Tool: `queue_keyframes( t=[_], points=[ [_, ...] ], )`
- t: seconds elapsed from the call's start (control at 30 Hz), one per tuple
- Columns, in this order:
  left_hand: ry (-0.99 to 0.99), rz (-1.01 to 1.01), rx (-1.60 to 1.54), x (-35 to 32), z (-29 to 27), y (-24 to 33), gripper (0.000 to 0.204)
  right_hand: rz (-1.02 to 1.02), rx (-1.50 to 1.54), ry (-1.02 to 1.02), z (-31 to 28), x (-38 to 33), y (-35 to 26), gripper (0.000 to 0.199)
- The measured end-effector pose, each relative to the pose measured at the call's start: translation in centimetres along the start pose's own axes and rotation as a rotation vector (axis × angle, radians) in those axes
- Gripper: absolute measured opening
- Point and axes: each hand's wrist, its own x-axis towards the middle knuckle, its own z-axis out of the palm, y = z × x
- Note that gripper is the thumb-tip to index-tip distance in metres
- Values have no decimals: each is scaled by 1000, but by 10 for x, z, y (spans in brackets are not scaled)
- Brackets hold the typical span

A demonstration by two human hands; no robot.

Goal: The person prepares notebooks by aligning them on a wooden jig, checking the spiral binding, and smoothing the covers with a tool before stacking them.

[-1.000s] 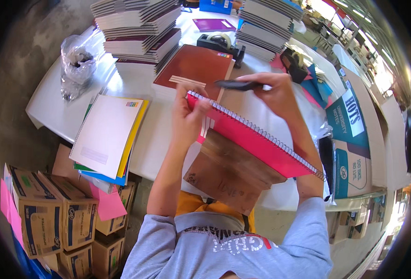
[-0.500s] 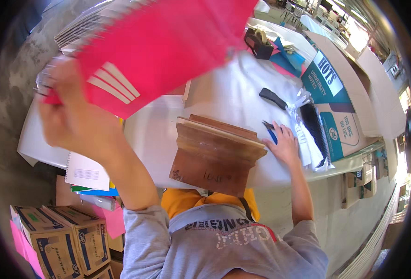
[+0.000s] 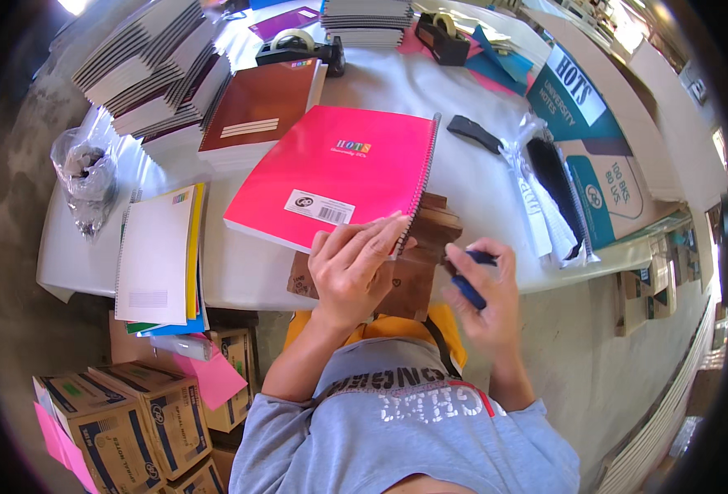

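A bright pink spiral notebook (image 3: 331, 177) lies tilted over a brown wooden stand (image 3: 409, 292), its wire coil along the right side. My left hand (image 3: 347, 276) grips the notebook's near corner beside the lower end of the coil, fingers on top of the cover. Just right of that coil end, my right hand (image 3: 495, 309) is closed round a pair of blue-handled pliers (image 3: 468, 291). The pliers' jaws are blurred and point toward the stand and the coil.
Left of the notebook lie a brown notebook stack (image 3: 244, 103), a white-covered notebook pile (image 3: 154, 255) and a plastic bag (image 3: 84, 177). Tape dispensers (image 3: 302, 53) stand at the back. At right are a black strap (image 3: 473, 132), a plastic-wrapped bundle (image 3: 549, 198) and a large carton (image 3: 611, 189).
The pink notebook has come down from the raised left hand onto the stand, its other cover now up. My right hand has picked the pliers up off the table and moved left.
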Motion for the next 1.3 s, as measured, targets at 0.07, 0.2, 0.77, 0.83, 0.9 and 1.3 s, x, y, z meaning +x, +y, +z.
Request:
queue_keyframes(
  t=[0.07,0.2,0.77,0.83,0.9,1.3],
  points=[
    [-16,22,-7,-1,1,-3,49,-30,-7,11,6,-1,-13,43],
    [-6,47,-13,1,3,-2,55,-11,-32,46,12,0,-17,45],
    [625,-221,135,19,-50,-34,24,289,809,-64,5,-6,21,52],
    [1014,-467,-445,28,-84,-66,27,325,662,18,-12,-3,48,55],
    [1191,-469,-709,17,-123,-95,29,321,435,45,-21,9,69,48],
    [480,-972,842,-132,-283,-219,26,234,-839,-233,41,79,172,40]
  ],
)
